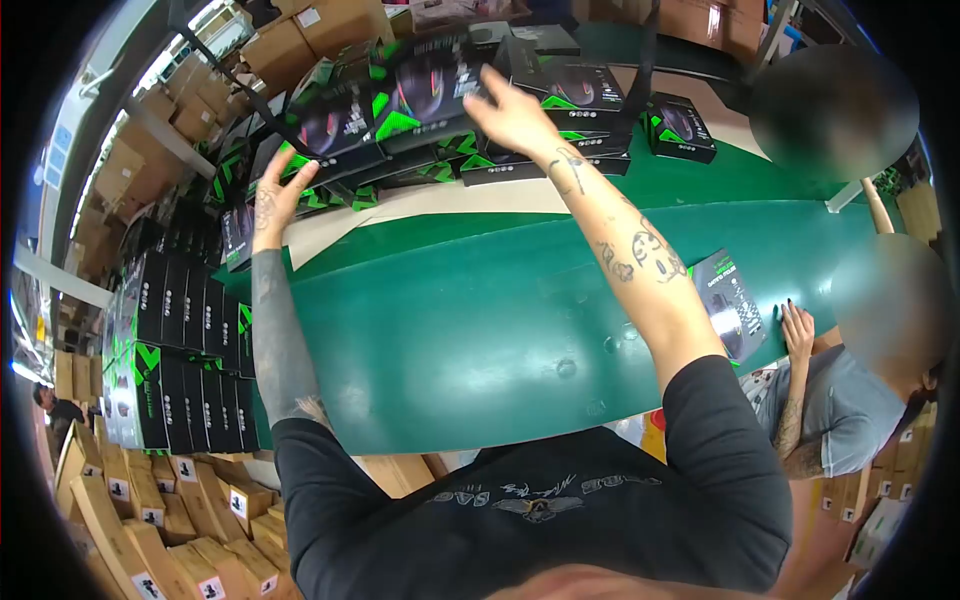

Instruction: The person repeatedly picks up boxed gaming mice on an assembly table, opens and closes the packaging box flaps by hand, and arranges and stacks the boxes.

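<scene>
Two black-and-green computer mouse boxes, a left box [335, 125] and a right box [425, 90], are side by side between my hands, tilted above other boxes at the back of the table. My left hand [275, 200] grips the left end, thumb along the lower edge. At the right end my right hand [510, 112] presses with its fingers bent, bracing the pair from that side. Whether the pair still touches the boxes below, I cannot tell. Beneath and beside them lie stacked boxes of the same kind [585, 88].
A green table [470, 310] spans the middle. Black boxes [180, 310] stand stacked at its left end. One box [682, 128] sits at the back right; another box [728, 305] lies near a co-worker's hand [797, 330]. Brown cartons [160, 510] fill the lower left.
</scene>
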### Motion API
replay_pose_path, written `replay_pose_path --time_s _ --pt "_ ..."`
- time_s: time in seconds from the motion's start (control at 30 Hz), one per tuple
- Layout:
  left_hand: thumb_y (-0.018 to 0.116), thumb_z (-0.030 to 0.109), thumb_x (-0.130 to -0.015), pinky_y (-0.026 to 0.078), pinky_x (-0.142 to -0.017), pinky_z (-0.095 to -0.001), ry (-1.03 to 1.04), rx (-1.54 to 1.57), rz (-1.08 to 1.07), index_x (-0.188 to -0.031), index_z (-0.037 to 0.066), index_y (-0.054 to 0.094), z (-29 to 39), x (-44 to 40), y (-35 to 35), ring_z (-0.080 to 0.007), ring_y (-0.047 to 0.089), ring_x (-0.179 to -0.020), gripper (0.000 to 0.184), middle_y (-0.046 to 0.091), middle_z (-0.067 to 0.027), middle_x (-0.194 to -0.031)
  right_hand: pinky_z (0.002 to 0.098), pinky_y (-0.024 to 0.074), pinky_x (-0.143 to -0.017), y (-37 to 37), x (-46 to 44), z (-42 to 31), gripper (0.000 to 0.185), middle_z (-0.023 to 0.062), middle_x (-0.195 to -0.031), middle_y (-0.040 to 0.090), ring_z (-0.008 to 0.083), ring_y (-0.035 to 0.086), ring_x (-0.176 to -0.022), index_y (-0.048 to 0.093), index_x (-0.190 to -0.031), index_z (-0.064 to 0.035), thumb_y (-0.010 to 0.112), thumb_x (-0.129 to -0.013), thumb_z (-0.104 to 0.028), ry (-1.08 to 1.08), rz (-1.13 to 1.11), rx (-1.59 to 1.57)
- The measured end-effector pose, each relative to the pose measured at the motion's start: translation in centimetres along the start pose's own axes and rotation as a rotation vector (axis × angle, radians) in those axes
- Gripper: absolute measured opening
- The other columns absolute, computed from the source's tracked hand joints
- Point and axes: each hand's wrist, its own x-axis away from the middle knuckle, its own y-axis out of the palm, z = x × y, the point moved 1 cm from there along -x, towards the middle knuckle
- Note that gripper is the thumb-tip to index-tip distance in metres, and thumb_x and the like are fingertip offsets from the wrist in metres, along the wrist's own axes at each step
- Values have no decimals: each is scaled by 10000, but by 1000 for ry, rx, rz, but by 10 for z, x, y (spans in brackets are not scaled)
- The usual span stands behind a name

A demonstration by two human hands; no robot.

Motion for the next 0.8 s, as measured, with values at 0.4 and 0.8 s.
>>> replay_pose_path --time_s 0.4,0.8 --pt "669 199 -891 296 -1112 -456 282 -450 258 -1375 47 472 75 104 45 -350 353 -1360 544 372 -218 -1464 414 464 -972 -282 265 108 600 204 -1215 618 363 589 -1132 564 -1285 -51 662 -838 -438 521 64 753" --pt "847 384 -665 343 -1085 -480 128 47 -601 -1460 -25 256 241 272 188 -441 320 -1361 1072 304 -293 -1468 422 323 -1097 -136 342 75 749 285 -1425 393 410 397 -1320 314 -1436 50 578 -921 -424 362 -254 44"
